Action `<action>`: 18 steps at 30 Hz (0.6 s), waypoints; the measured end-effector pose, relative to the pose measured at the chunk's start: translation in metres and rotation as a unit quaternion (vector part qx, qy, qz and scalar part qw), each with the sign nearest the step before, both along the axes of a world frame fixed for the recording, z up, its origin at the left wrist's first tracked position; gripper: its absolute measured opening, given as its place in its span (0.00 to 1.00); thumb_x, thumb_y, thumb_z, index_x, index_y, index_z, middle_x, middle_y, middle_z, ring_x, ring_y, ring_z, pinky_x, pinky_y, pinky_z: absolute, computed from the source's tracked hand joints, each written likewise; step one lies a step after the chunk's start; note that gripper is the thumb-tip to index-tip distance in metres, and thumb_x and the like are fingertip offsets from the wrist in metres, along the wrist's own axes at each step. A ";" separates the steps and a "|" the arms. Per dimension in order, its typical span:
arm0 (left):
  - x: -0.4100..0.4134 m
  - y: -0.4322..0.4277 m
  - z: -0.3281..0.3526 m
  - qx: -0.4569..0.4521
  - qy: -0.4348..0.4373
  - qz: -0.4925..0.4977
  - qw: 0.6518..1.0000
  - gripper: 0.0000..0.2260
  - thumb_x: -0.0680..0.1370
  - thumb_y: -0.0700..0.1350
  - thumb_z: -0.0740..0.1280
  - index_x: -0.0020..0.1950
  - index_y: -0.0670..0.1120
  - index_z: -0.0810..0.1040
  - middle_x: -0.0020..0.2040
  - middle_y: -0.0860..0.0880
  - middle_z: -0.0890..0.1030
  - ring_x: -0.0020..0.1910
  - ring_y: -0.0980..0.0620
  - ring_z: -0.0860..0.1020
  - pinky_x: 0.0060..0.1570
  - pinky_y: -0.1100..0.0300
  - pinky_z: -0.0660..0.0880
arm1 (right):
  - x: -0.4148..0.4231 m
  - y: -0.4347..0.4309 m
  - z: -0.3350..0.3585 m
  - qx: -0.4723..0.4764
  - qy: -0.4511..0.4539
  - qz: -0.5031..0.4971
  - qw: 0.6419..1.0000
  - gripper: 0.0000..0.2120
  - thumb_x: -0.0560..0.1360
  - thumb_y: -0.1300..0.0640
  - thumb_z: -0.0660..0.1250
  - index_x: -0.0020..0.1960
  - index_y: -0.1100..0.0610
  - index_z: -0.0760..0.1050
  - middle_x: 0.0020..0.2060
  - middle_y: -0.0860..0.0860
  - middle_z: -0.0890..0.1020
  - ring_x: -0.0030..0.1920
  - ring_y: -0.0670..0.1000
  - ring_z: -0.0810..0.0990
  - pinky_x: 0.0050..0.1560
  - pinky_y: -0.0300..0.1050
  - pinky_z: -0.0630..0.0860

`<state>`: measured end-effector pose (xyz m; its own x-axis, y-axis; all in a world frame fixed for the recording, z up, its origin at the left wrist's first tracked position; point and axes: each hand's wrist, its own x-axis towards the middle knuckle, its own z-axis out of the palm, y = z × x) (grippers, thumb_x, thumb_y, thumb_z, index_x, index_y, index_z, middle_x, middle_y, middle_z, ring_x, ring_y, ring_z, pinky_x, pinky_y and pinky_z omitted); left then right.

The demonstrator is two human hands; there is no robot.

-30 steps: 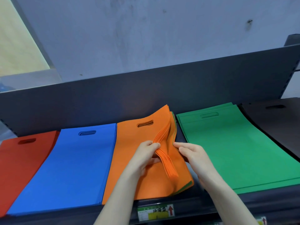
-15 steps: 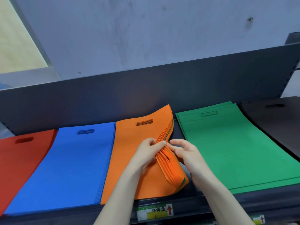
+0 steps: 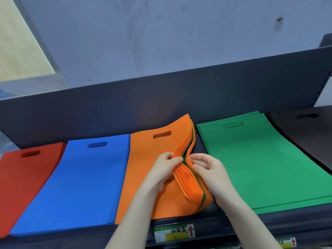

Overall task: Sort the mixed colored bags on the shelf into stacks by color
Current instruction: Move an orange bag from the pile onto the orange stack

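Observation:
Five stacks of flat bags lie side by side on the dark shelf [image 3: 179, 220]: red [image 3: 23, 182], blue [image 3: 80, 180], orange [image 3: 143, 162], green [image 3: 255, 162] and black [image 3: 305, 133]. The orange stack's right edge is lifted and fanned. My left hand [image 3: 163, 169] grips the upper orange layers at that edge. My right hand [image 3: 208, 169] pinches the lower layers from the right. A thin green bag [image 3: 185, 157] shows as a strip between the orange layers, right between my two hands.
A dark back panel [image 3: 161, 99] rises behind the stacks, with a grey wall above it. Price labels [image 3: 173, 232] sit on the shelf's front lip. A shelf upright [image 3: 323, 87] stands at the right.
Both hands have worked deeper into the orange stack's fanned edge, and the gap between layers has widened so that the green bag inside shows more plainly.

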<state>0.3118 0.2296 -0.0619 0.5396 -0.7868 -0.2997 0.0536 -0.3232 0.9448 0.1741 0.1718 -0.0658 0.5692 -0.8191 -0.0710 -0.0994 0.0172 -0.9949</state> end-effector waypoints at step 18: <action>-0.002 0.003 -0.002 -0.006 -0.023 0.002 1.000 0.07 0.78 0.42 0.64 0.54 0.41 0.76 0.42 0.43 0.79 0.42 0.46 0.79 0.47 0.51 0.76 | 0.001 -0.004 0.000 -0.372 0.272 -0.072 0.885 0.10 0.73 0.56 0.71 0.54 0.51 0.83 0.60 0.48 0.78 0.62 0.51 0.72 0.60 0.45 0.71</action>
<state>0.3100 0.2329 -0.0642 0.5552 -0.7883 -0.2653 0.0110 -0.3120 0.9500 0.1754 0.1676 -0.0657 0.5030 -0.8154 0.2866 -0.6170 -0.5710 -0.5415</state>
